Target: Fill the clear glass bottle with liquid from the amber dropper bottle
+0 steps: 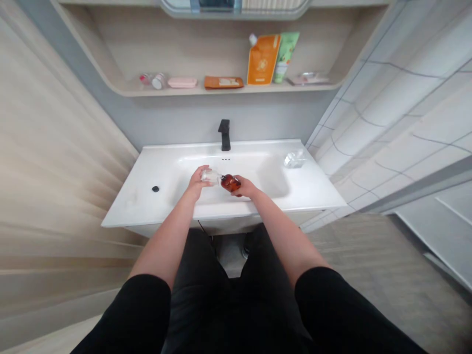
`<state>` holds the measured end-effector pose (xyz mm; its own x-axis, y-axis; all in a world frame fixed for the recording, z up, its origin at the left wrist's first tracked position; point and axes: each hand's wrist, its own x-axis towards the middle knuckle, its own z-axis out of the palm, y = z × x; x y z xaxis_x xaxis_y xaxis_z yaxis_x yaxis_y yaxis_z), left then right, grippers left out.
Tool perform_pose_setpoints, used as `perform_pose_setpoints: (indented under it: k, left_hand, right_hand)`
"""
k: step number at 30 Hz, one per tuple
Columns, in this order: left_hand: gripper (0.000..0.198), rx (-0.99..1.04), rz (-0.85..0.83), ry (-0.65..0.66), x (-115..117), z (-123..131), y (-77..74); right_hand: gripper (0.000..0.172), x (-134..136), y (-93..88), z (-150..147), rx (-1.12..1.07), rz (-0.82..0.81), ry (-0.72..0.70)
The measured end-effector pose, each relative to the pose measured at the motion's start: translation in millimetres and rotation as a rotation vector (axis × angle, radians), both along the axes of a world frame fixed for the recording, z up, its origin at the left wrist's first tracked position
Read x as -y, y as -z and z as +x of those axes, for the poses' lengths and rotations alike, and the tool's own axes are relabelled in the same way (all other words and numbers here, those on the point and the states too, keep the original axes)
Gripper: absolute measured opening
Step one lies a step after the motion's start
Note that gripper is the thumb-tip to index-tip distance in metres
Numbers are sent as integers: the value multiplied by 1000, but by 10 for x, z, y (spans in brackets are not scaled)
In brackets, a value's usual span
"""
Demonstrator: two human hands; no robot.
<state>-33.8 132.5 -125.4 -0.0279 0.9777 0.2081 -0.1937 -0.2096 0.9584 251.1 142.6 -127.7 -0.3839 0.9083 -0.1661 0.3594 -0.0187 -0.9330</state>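
The person's left hand (196,181) has its fingers curled round a clear container (211,177), spread only as wide as its body, while the right hand (245,186) has its fingers closed round an amber bottle (230,183). Both vessels are over the near part of the white basin (273,176), the bottle lying tilted with its dark neck towards the container; whether the two mouths touch, and whether any liquid passes between them, is too small to tell. Handled well, this hold would seem to ask for both mouths in one line, a steady left grip, and slow turning from the right wrist alone, since smooth walls may slip if wet. Keeping both low over the basin, clear of the black faucet (225,135), is prudent: a drip would then land there rather than on the surrounding surface (130,200). Another clear container (294,160) stands well apart, by the basin's right end. As for writing, the orange pouch (263,61) on the shelf (177,49) bears a pale emblem and small lettering, the green tube (285,59) beside it has a pale printed area, and the orange-brown packet (224,82) shows a light label; no brand or word on them is legible.
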Motion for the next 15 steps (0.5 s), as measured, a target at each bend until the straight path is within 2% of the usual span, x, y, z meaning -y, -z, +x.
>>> perform_pose_setpoints:
  k: [15]
  left_hand:
    - [82,-19,3,6,-1,-17,15]
  right_hand:
    - [76,-22,13,6,31,-6,-19]
